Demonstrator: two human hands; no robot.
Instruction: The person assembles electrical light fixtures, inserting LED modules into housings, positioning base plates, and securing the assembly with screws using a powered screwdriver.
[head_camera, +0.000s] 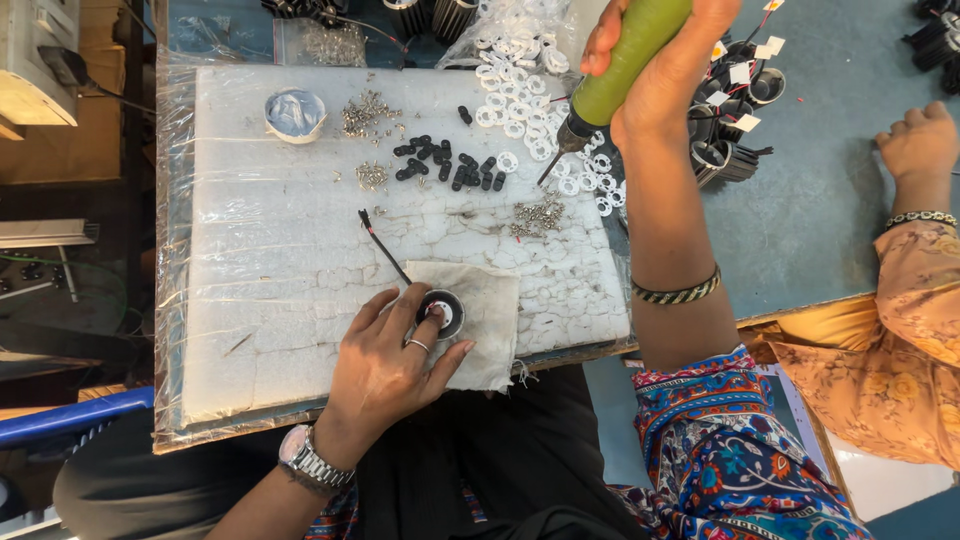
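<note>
Left hand (385, 365) pins the small, rigid round black part (441, 312) by its rim on the cloth (490, 330), right hand (655, 60) fist-tight around the green screwdriver (615, 70), light work probably.

board (300, 300): white foam, cracked, rough, under glossy clear film | cloth (490, 320) at near edge: pale, matt, frayed | fitting (441, 311): black ring, shiny metal centre | driver (625, 55): matt green plastic | screws (538, 215): bright metal | washers (520, 95) at far edge: white plastic
</note>
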